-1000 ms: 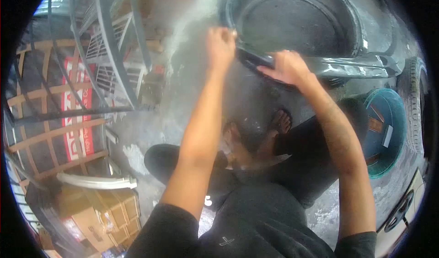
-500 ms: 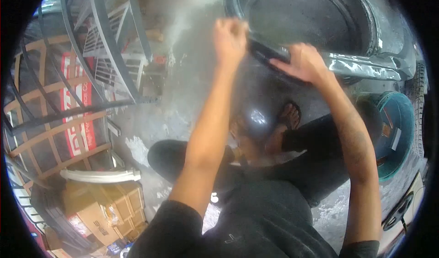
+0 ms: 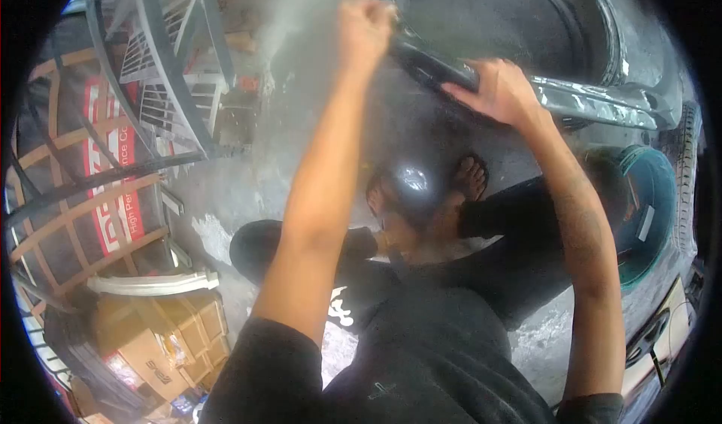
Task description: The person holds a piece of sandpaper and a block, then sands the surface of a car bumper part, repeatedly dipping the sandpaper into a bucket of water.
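Note:
A long, glossy dark strip (image 3: pixel 602 105), looking like a car body trim piece, stretches from upper centre to the right, across the near side of a large round black tub (image 3: pixel 618 44). My right hand (image 3: pixel 502 92) grips its middle, fingers over the top and thumb stretched along the near side. At the strip's left end is my left hand (image 3: pixel 365 31), closed in a pinch and slightly blurred. What its fingers hold is hidden.
A teal bucket (image 3: pixel 665 221) with items inside stands at my right, beside a tyre (image 3: pixel 687 172). Metal racks (image 3: pixel 154 63), a strapped dark bundle with a red label, and cardboard boxes (image 3: pixel 154 360) crowd the left. My feet are on the wet concrete floor (image 3: pixel 301 116).
My left hand has moved up and slightly left, with the strip's left end also higher. My right hand keeps its grip and is slightly higher. The view has shifted a little.

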`<action>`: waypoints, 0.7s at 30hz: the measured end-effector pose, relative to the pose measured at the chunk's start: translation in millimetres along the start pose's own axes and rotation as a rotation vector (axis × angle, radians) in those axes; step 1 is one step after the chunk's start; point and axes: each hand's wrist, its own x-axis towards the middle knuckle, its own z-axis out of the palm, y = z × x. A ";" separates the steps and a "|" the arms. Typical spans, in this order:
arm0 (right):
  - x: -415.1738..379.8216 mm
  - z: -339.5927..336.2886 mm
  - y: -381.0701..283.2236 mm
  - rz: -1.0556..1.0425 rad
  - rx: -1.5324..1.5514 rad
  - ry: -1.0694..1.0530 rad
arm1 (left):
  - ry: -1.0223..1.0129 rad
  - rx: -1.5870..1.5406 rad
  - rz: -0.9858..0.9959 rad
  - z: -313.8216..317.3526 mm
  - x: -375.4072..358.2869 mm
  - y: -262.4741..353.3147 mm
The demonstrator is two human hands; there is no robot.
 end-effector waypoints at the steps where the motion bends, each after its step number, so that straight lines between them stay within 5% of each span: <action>1: 0.5 0.6 0.3 -0.018 -0.013 0.014 | 0.021 -0.043 -0.074 -0.4 12.5 -6.8; 5: -0.2 -0.4 1.5 -0.045 -0.064 0.082 | 0.070 -0.105 -0.048 -30.0 -8.0 12.9; 12: 0.6 -24.9 -1.1 0.128 -0.059 -0.209 | 0.016 0.036 0.106 -27.2 -42.6 33.4; 18: -36.2 -43.1 17.4 0.191 0.054 -0.182 | -0.044 -0.109 0.142 -7.7 -62.4 60.9; 21: -24.1 -30.9 4.5 0.048 0.282 0.028 | -0.041 -0.075 0.105 -11.4 -68.8 64.2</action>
